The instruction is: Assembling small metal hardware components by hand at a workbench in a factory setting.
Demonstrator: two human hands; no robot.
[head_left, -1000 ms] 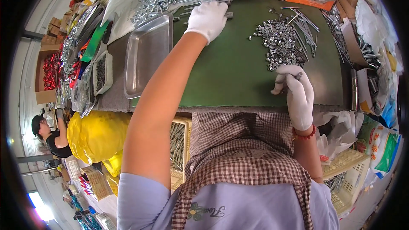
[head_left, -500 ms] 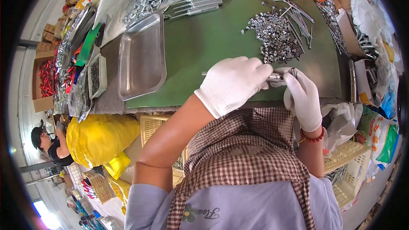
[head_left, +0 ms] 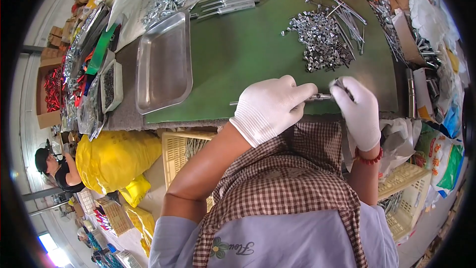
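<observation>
Silver rod [head_left: 321, 97] sits roughly level in our left hand [head_left: 271, 104], over the near part of the green-topped table [head_left: 225, 64]. One second ago that hand was up at the far row; half a second ago our hands nearly met at this rod's right end. Now our right hand [head_left: 358, 111] has shifted slightly rightward, baring more of that end; we judge the end is what we are working on. Our left fingers are closed around the rod. The right ones are curled in, a dark spot at their tips, and we cannot tell whether they pinch a part or touch the rod. It looks bright, thick and sleeve-like at right, with a thin shank showing at left. Beyond lies a heap of small metal pieces [head_left: 320, 39]; farther off, the row of similar rods [head_left: 229, 1].
</observation>
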